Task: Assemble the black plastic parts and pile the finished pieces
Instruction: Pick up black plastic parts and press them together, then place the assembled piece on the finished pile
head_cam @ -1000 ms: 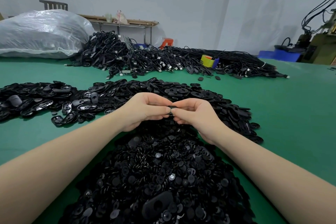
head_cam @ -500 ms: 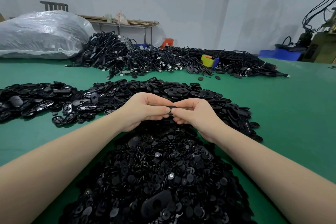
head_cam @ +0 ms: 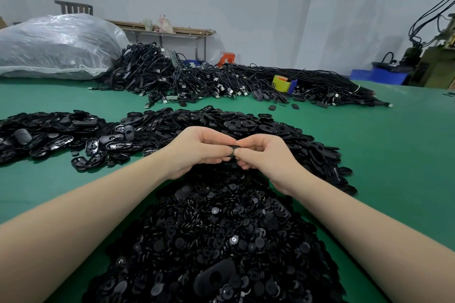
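green table (head_cam: 369, 155), heaps of black parts. left hand (head_cam: 194, 150) and right hand (head_cam: 266, 155) both pinch one small black piece (head_cam: 232, 150). likely press-fit: align squarely before squeezing.

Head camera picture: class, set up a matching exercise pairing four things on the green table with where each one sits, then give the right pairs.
Things:
1. small black part
2. clear plastic bag
3. yellow tape roll
4. pile of round black discs

Places:
A. far left end of the table
B. nearest the camera, between the forearms
C. pinched between the left hand and right hand
D. on the heap of black cables, far right of centre

Pairs: 1-C, 2-A, 3-D, 4-B
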`<state>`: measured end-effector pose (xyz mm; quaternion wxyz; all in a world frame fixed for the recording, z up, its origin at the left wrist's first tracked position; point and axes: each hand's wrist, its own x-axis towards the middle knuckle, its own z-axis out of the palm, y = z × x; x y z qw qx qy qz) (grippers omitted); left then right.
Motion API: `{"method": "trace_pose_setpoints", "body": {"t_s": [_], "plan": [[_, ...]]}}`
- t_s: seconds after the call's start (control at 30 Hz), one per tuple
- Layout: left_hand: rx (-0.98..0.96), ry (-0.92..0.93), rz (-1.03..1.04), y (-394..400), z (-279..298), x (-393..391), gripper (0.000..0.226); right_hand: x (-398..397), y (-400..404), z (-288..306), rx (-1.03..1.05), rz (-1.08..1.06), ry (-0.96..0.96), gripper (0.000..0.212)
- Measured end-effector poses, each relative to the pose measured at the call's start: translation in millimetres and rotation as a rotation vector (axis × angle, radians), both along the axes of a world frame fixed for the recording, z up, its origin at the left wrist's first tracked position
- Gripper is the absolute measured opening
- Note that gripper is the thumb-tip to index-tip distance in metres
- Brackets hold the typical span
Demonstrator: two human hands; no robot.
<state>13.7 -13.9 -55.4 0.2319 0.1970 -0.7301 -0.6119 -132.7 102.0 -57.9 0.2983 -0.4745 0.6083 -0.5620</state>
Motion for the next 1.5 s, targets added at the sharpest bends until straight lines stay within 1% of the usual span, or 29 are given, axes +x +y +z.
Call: {"method": "trace_pose_setpoints", "body": {"t_s": [0.37, 0.47, 0.57, 0.63, 0.7, 0.77, 0.87, 0.93, 1.03, 1.07, 1.13, 1.2, 1.27, 1.33, 1.37, 1.43, 1.5], "plan": [[-0.006, -0.003, 0.057, -2, 0, -3, 0.03, 0, 3, 2, -0.008, 0.026, -0.085, 0.018], [-0.012, 0.007, 0.064, -2, -1, -3, 0.028, 0, 3, 2, -0.007, 0.01, -0.087, 0.014], [-0.079, 0.059, 0.081, -1, -4, -3, 0.03, 1, 2, 1, -0.026, -0.033, -0.123, 0.008], [-0.139, 0.099, 0.118, -1, -5, -3, 0.033, 3, -1, 2, -0.069, -0.075, -0.216, 0.011], [-0.171, 0.106, 0.152, -1, -6, -3, 0.034, 4, -3, 7, -0.11, -0.136, -0.402, 0.012], [-0.109, 0.103, 0.136, -2, -7, -3, 0.028, 3, -3, 14, -0.13, -0.166, -0.587, 0.016], [-0.01, 0.116, 0.11, -1, -5, -1, 0.022, -3, -1, 22, -0.156, -0.17, -0.793, 0.036], [-0.024, 0.154, 0.147, 0, -4, -1, 0.022, -6, -2, 25, -0.183, -0.167, -0.878, 0.041], [-0.211, 0.179, 0.215, 1, 0, -1, 0.026, -8, -2, 25, -0.186, -0.141, -0.903, 0.044], [-0.257, 0.168, 0.209, 2, 1, -2, 0.026, -8, -2, 24, -0.175, -0.125, -0.886, 0.044], [-0.261, 0.155, 0.174, 7, 5, -2, 0.024, -7, -1, 20, -0.142, -0.086, -0.8, 0.044], [-0.272, 0.166, 0.204, 6, 12, -2, 0.024, -6, -1, 17, -0.111, -0.068, -0.572, 0.042], [-0.317, 0.186, 0.341, -4, 26, 0, 0.024, -4, -1, 15, -0.114, -0.081, -0.338, 0.043], [-0.392, 0.193, 0.543, -23, 44, 10, 0.026, -2, -1, 13, -0.144, -0.139, -0.184, 0.042], [-0.462, 0.175, 0.658, -35, 52, 20, 0.029, -2, 0, 12, -0.163, -0.181, -0.081, 0.04], [-0.657, 0.048, 0.864, -59, 58, 47, 0.031, -4, 1, 8, -0.198, -0.252, 0.14, 0.037], [-0.832, -0.163, 1.007, -80, 53, 78, 0.03, -6, 2, 3, -0.227, -0.297, 0.29, 0.033]]}}
